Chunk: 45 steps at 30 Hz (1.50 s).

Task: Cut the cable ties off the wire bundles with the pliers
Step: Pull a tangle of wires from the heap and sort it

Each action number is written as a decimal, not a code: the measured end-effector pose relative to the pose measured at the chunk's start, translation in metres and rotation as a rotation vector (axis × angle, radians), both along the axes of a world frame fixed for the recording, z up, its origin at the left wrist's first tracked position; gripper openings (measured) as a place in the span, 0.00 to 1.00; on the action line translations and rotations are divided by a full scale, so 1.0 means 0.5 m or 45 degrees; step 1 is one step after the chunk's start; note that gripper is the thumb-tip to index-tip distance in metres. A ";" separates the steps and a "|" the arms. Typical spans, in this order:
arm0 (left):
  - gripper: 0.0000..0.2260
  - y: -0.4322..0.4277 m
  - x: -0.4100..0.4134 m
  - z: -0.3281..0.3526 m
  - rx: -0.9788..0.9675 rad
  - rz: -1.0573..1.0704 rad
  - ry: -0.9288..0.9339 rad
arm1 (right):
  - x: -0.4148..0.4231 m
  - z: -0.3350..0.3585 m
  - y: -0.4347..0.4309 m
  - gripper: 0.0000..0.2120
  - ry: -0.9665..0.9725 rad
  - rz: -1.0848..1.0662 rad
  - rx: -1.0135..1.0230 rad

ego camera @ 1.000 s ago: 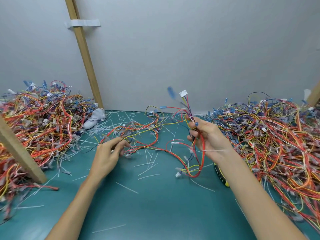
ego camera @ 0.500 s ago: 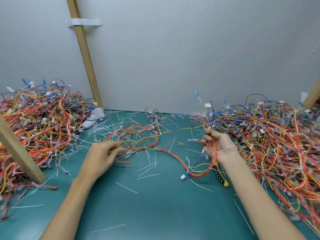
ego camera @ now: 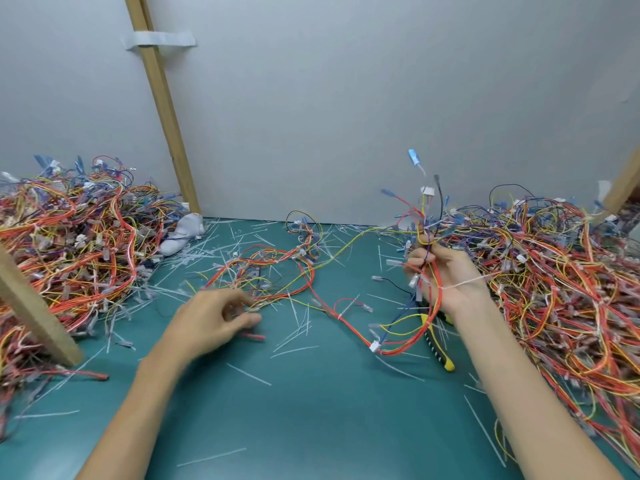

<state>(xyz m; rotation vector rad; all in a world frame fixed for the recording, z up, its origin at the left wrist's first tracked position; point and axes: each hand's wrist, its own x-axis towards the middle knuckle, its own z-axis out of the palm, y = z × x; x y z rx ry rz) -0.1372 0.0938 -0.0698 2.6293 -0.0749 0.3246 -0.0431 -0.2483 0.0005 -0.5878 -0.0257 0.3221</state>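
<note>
The right hand [ego camera: 446,275] is swinging the still-tied wire bundle [ego camera: 433,308], clenched in its fingers, rightward above the idle pliers [ego camera: 437,348], so cutting is still waiting, while the left hand's [ego camera: 211,320] blurred fingers are showing no clear grip.

Grey wall [ego camera: 346,98] behind teal tabletop [ego camera: 311,410]

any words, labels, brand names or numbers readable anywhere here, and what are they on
No text can be read anywhere in the head view.
white tape on the wooden post: blank
pliers handle: no brand or marking can be made out
white connector on the wire bundle held by the right hand: too small and blurred to show any print
</note>
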 end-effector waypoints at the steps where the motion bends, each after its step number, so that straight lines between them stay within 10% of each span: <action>1: 0.12 0.005 0.002 -0.009 0.050 -0.042 0.067 | 0.000 0.005 -0.004 0.14 -0.007 -0.005 0.014; 6: 0.24 0.039 0.016 -0.030 0.008 0.043 -0.067 | 0.002 0.013 -0.017 0.12 -0.020 -0.007 0.001; 15: 0.13 0.088 0.020 -0.051 0.003 0.447 -0.254 | 0.005 -0.009 0.002 0.20 0.057 -0.025 -0.004; 21: 0.16 0.033 0.003 -0.020 0.213 0.319 -0.404 | 0.014 -0.037 0.014 0.08 0.135 -0.044 -0.053; 26: 0.18 -0.002 0.007 -0.011 -0.029 -0.005 -0.329 | 0.015 -0.051 0.025 0.14 0.156 -0.020 -0.091; 33: 0.03 0.015 0.007 -0.015 -0.027 0.207 -0.178 | 0.017 -0.056 0.020 0.07 0.179 -0.020 -0.112; 45: 0.07 0.009 0.010 -0.024 -0.118 0.319 -0.223 | 0.018 -0.045 0.007 0.08 0.118 -0.036 -0.033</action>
